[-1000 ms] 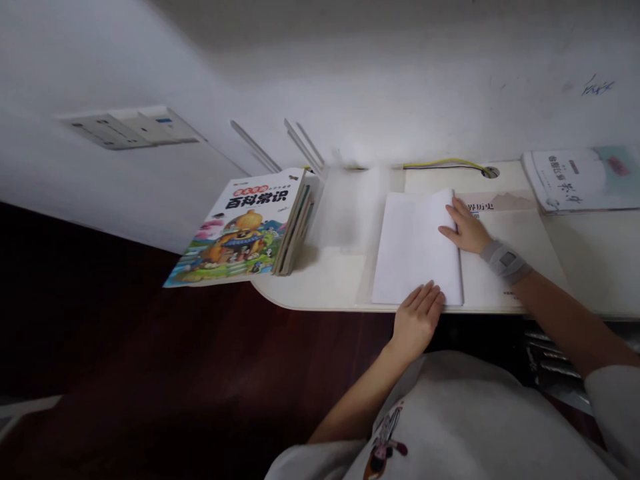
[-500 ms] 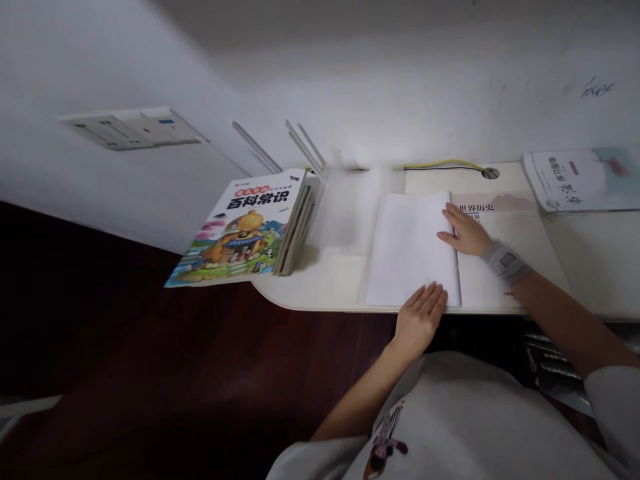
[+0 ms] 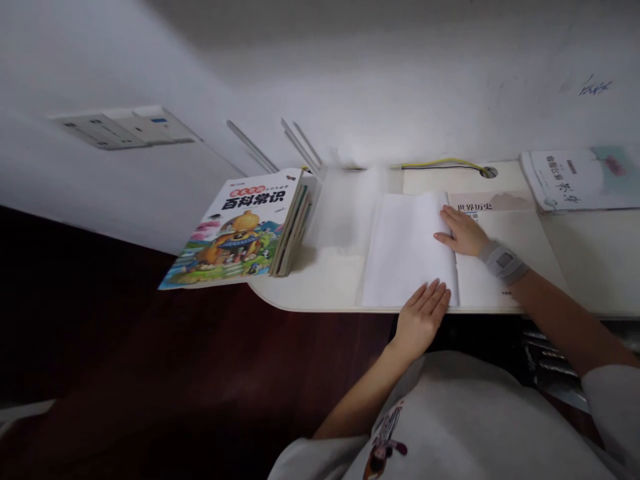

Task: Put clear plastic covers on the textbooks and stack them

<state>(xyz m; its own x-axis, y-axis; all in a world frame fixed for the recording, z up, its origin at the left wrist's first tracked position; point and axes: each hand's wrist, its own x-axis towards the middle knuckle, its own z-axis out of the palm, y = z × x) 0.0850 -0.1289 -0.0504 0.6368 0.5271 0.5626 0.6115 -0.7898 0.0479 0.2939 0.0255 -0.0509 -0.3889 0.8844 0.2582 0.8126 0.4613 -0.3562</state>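
Note:
An open book (image 3: 407,250) lies on the cream desk (image 3: 320,287), its white left page spread flat and its title page to the right. My left hand (image 3: 424,317) rests flat on the near edge of the left page, fingers stretched out. My right hand (image 3: 463,232), with a grey band on the wrist, lies flat across the fold of the book, fingers on the left page. Neither hand grips anything.
A stack of books topped by a colourful picture book (image 3: 240,230) overhangs the desk's left end. Another book (image 3: 583,177) lies at the far right. A yellow cable (image 3: 445,162) runs along the wall to a desk hole. Wall sockets (image 3: 125,125) sit at left.
The white left page has flattened and spread a little further left. My left hand has edged slightly up onto the page. My right hand stays on the fold.

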